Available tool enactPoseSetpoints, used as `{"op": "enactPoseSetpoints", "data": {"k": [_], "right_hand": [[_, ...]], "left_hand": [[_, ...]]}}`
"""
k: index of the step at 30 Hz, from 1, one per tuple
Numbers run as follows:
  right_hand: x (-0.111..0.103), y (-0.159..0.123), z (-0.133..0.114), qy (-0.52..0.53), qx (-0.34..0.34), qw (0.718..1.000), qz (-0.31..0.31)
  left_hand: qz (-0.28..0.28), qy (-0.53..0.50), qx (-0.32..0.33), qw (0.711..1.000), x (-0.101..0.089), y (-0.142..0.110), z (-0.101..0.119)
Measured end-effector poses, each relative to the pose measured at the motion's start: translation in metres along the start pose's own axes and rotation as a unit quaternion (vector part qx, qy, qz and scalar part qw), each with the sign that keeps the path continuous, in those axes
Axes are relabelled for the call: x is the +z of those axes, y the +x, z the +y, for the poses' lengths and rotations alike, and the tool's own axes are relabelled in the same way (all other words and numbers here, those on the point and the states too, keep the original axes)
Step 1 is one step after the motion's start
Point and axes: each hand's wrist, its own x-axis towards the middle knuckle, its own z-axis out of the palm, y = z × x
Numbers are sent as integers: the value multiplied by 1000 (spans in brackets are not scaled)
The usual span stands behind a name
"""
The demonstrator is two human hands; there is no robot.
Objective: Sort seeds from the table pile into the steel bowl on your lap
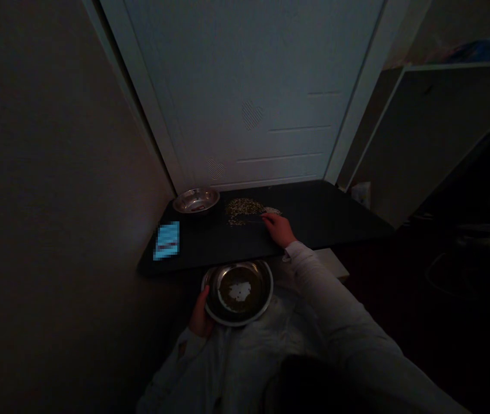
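Against a pale panelled door (pixel 249 86) stands a dark table (pixel 322 213), its far edge touching the door's foot and its left end close to a plain brownish wall (pixel 46 201). To the right a dim shelf unit (pixel 443 115) rises, with something blue lying on its top. Light is low everywhere, so fine detail is lost.

Below the table's near edge, over the person's lap in pale clothing, sits the larger metal bowl (pixel 237 292), round and shiny at the rim, dark inside, with a small whitish patch of grains at its bottom. The left hand (pixel 202 319) grips this bowl at its left rim, thumb over the edge and fingers hidden underneath.

On the table's back left corner rests a smaller metal bowl (pixel 195 200), shallow and apparently holding little; what lies inside cannot be made out. Just beside it to the right lies a heap of mixed grain (pixel 245 211), yellowish-brown and speckled, with a paler streak at its right end.

The right hand (pixel 278 228) lies on the tabletop at the heap's right edge, fingers stretched toward the grains and touching them; whether anything is pinched between the fingertips cannot be told.

Near the table's left front corner lies a small lit phone screen (pixel 168 240), glowing light blue, well apart from both bowls.
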Motion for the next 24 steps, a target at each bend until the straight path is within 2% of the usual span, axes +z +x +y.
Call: {"op": "enactPoseSetpoints", "data": {"k": [7, 11, 15, 21, 24], "right_hand": [[-2, -1, -3, -8, -12, 1000, -19], [-3, -3, -5, 10, 0, 1000, -1], [-1, -4, -2, 18, 11, 999, 26], [0, -3, 1, 12, 11, 1000, 13], [0, -3, 1, 11, 25, 999, 23]], "left_hand": [[3, 3, 10, 1000, 0, -1, -1], [-29, 12, 13, 999, -5, 3, -3], [-19, 24, 30, 999, -9, 6, -4], [-16, 26, 39, 999, -9, 8, -4], [-38, 24, 44, 998, -9, 7, -4]]}}
